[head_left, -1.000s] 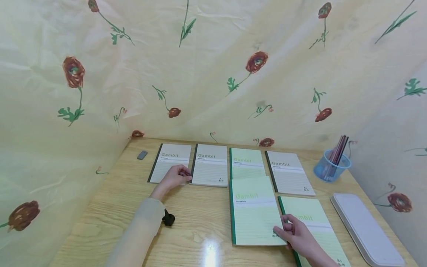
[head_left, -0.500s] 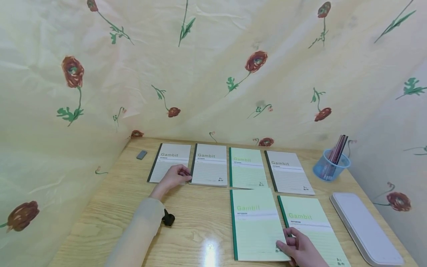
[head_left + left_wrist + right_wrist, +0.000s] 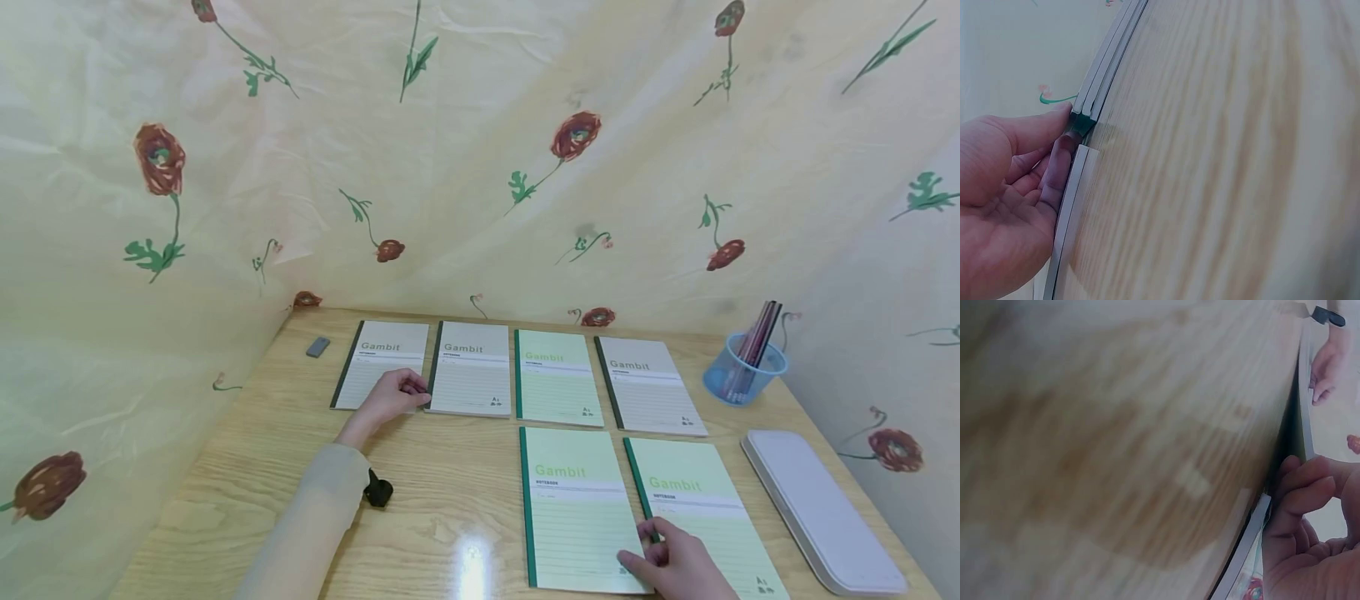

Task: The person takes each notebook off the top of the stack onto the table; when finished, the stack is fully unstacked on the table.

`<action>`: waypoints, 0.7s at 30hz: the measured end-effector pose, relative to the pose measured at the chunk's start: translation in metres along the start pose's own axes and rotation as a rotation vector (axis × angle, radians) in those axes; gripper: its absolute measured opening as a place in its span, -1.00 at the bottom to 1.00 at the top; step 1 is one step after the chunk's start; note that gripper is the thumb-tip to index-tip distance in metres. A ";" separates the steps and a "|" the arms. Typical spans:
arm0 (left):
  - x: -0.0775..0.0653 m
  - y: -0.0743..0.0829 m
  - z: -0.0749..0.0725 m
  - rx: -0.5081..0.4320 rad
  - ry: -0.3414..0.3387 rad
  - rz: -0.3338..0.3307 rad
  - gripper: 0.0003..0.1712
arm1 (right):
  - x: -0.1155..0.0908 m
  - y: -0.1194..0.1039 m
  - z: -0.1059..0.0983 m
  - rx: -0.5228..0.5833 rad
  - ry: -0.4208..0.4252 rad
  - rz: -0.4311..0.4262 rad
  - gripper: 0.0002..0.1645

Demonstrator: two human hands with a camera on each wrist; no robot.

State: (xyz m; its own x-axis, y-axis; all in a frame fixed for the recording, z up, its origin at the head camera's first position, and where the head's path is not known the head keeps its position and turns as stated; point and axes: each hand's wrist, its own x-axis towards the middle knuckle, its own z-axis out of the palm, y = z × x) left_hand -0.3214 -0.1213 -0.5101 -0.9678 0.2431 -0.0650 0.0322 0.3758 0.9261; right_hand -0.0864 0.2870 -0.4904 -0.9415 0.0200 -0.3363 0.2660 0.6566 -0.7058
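In the head view my left hand lies over the right edge of the leftmost grey notebook. Its thumb and finger pinch the lower left corner of a second grey notebook; the left wrist view shows this corner as a layered edge. My right hand holds a pale green notebook by its lower right corner, thumb on the cover and fingers beneath. From the right wrist, the held notebook looks slightly raised off the table. Another green notebook lies partly under that hand.
Behind stand a green notebook and a grey notebook, both flat. At the right are a blue pen cup with pencils and a long white case. A small grey block sits far left on the wooden table.
My right hand has drawn the green notebook toward me, uncovering the lower part of the green one behind, and its cover now lies lower. The left hand has stayed in place.
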 end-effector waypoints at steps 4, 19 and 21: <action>0.000 0.000 -0.001 0.001 -0.005 0.003 -0.82 | -0.002 0.001 -0.002 -0.033 -0.015 -0.067 -0.46; 0.000 -0.001 -0.001 -0.002 -0.012 0.006 -0.81 | -0.006 -0.013 -0.004 -0.159 0.104 -0.024 -0.50; 0.000 -0.001 -0.001 -0.004 -0.014 0.010 -0.81 | -0.004 -0.020 -0.007 -0.164 0.125 -0.037 -0.47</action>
State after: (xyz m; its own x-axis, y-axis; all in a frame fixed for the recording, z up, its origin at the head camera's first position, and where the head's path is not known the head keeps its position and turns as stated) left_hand -0.3217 -0.1227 -0.5107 -0.9638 0.2596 -0.0613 0.0406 0.3697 0.9283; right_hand -0.0892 0.2792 -0.4707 -0.9710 0.0800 -0.2252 0.2032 0.7724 -0.6017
